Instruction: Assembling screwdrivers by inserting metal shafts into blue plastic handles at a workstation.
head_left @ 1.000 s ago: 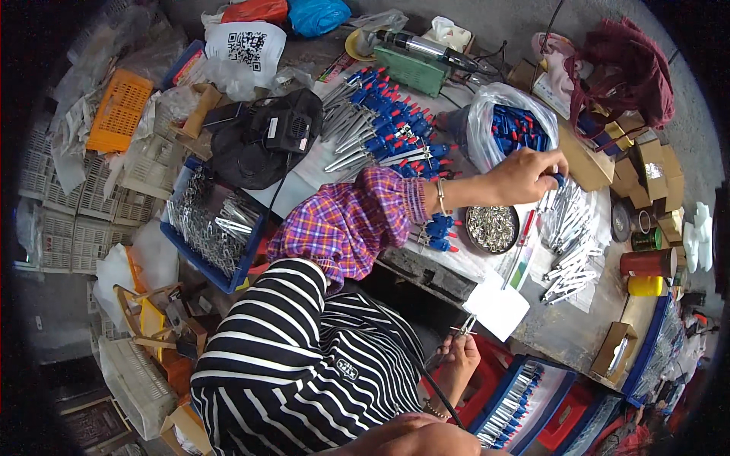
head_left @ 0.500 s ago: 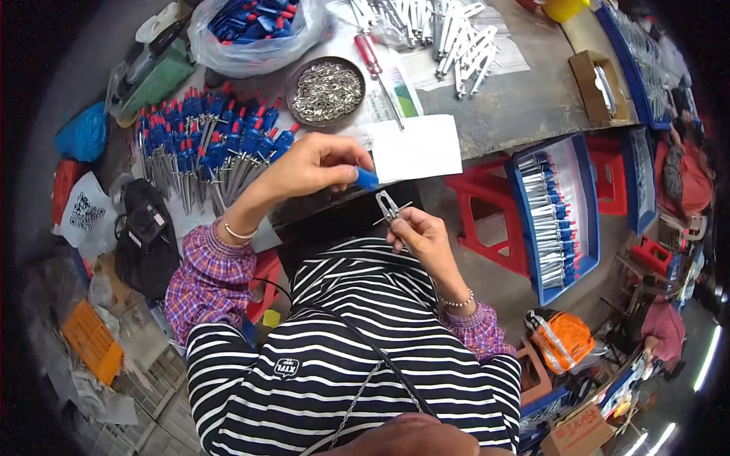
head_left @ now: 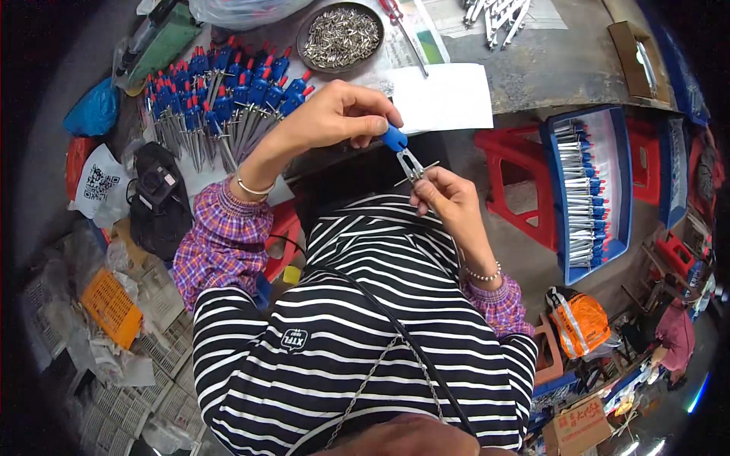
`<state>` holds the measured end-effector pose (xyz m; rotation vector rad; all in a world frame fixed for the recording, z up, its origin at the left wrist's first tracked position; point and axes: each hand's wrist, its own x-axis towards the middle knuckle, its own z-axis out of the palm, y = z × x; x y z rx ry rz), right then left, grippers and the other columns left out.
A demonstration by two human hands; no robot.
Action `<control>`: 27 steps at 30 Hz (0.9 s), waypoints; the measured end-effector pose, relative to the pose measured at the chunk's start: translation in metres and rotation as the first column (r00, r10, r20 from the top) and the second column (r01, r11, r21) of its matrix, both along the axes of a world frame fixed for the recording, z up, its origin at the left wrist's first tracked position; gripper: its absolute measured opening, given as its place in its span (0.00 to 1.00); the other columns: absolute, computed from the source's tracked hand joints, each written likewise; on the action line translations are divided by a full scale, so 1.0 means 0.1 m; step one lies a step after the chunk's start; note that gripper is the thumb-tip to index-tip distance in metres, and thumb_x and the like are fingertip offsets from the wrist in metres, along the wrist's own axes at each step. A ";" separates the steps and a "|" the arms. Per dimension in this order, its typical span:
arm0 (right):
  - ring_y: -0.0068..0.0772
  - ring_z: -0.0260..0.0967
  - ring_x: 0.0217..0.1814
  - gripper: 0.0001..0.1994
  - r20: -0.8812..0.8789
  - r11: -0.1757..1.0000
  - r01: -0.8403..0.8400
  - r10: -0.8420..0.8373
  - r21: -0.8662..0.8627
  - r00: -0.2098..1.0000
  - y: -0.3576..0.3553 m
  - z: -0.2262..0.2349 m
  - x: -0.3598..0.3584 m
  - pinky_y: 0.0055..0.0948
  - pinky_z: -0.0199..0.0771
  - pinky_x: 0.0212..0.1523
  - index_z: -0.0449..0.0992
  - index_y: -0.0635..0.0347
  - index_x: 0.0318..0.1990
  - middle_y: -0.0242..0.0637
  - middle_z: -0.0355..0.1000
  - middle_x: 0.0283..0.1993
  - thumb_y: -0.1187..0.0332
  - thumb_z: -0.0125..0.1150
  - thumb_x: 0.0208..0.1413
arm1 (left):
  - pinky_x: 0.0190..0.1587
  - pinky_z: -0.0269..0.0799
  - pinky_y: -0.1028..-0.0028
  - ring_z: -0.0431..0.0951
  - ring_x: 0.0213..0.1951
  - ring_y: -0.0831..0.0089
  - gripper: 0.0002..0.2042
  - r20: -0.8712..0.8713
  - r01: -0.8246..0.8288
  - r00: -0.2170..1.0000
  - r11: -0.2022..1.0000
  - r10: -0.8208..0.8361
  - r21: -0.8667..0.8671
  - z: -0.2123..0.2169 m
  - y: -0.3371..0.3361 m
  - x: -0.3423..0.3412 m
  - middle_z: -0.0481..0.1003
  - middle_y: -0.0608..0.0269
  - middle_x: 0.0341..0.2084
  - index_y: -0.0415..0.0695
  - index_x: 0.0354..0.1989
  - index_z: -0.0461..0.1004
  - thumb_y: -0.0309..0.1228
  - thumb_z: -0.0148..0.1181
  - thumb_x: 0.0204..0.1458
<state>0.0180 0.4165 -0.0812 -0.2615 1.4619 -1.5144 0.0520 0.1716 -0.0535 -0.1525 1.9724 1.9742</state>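
Note:
My left hand [head_left: 344,116] pinches a small blue plastic piece [head_left: 394,139] between thumb and fingers, over the front edge of the table. Just below it, my right hand [head_left: 447,196] is closed on a slotted silver metal part [head_left: 411,165] with a thin cross pin through it. The upper end of the metal part meets the lower end of the blue piece; how deep it sits inside I cannot tell. Beyond my left hand lies a heap of metal tools with blue bodies and red tips [head_left: 228,91].
A round bowl of small metal pins [head_left: 341,38], a red-handled screwdriver [head_left: 407,34] and a white paper [head_left: 442,97] lie on the table. Right of me, a blue tray of similar tools [head_left: 589,194] rests on a red stool [head_left: 517,178]. An orange bag [head_left: 582,327] is at lower right.
My two hands have come together: the blue piece, apart from the metal part before, now touches its upper end. The whole view has shifted, the table sliding up and right.

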 end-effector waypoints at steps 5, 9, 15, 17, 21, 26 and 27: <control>0.15 0.64 0.22 0.06 -0.010 1.000 -0.015 0.015 -0.005 1.000 0.00 -0.03 0.00 0.14 0.64 0.25 0.72 0.67 0.32 0.32 0.70 0.24 0.72 0.53 0.57 | 0.24 0.66 0.84 0.69 0.21 0.84 0.09 0.008 0.011 1.000 0.999 -0.011 0.031 -0.02 -0.02 0.00 0.73 0.66 0.22 0.36 0.39 0.75 0.27 0.55 0.52; 0.14 0.63 0.22 0.07 -0.026 0.999 -0.042 0.043 0.032 0.999 -0.01 0.01 0.01 0.14 0.64 0.25 0.72 0.67 0.31 0.31 0.70 0.23 0.72 0.53 0.57 | 0.24 0.66 0.83 0.70 0.22 0.83 0.09 0.014 0.036 0.999 0.999 -0.036 0.027 0.03 -0.02 0.03 0.73 0.65 0.22 0.34 0.39 0.75 0.26 0.55 0.53; 0.13 0.63 0.21 0.06 -0.005 1.000 -0.010 0.010 0.007 1.000 0.00 -0.04 0.04 0.14 0.63 0.22 0.74 0.66 0.33 0.29 0.70 0.21 0.72 0.54 0.56 | 0.25 0.67 0.83 0.70 0.23 0.83 0.09 0.029 0.038 0.999 0.999 -0.039 0.039 0.03 0.00 0.06 0.73 0.66 0.23 0.35 0.39 0.75 0.26 0.54 0.53; 0.13 0.64 0.20 0.07 -0.011 1.000 0.001 -0.001 0.010 1.000 0.01 -0.06 0.03 0.14 0.63 0.22 0.74 0.67 0.33 0.29 0.71 0.21 0.72 0.54 0.56 | 0.26 0.67 0.83 0.70 0.23 0.83 0.09 0.045 0.026 0.999 0.999 -0.029 0.046 0.04 0.01 0.05 0.73 0.66 0.23 0.35 0.40 0.75 0.26 0.55 0.53; 0.13 0.64 0.20 0.07 -0.020 1.000 0.007 -0.006 0.016 1.000 0.01 -0.06 0.01 0.15 0.64 0.21 0.75 0.67 0.33 0.29 0.71 0.21 0.72 0.54 0.55 | 0.25 0.67 0.83 0.70 0.23 0.83 0.09 0.059 0.027 0.998 0.999 -0.030 0.040 0.05 0.02 0.02 0.74 0.66 0.23 0.35 0.39 0.75 0.25 0.55 0.53; 0.13 0.64 0.19 0.07 -0.065 0.998 -0.031 0.035 0.051 0.997 -0.03 0.00 -0.02 0.15 0.64 0.20 0.75 0.67 0.33 0.30 0.71 0.20 0.72 0.54 0.55 | 0.24 0.66 0.82 0.70 0.22 0.83 0.08 -0.041 0.158 0.985 0.977 -0.165 -0.145 0.05 0.10 0.00 0.73 0.65 0.22 0.36 0.37 0.76 0.23 0.56 0.49; 0.14 0.64 0.19 0.07 -0.116 0.995 -0.071 0.079 0.072 0.990 -0.04 0.02 -0.03 0.15 0.64 0.20 0.75 0.67 0.33 0.30 0.71 0.20 0.72 0.54 0.54 | 0.25 0.65 0.82 0.71 0.22 0.82 0.08 -0.063 0.154 0.984 0.969 -0.169 -0.194 0.09 0.14 -0.01 0.73 0.65 0.22 0.37 0.37 0.76 0.22 0.56 0.48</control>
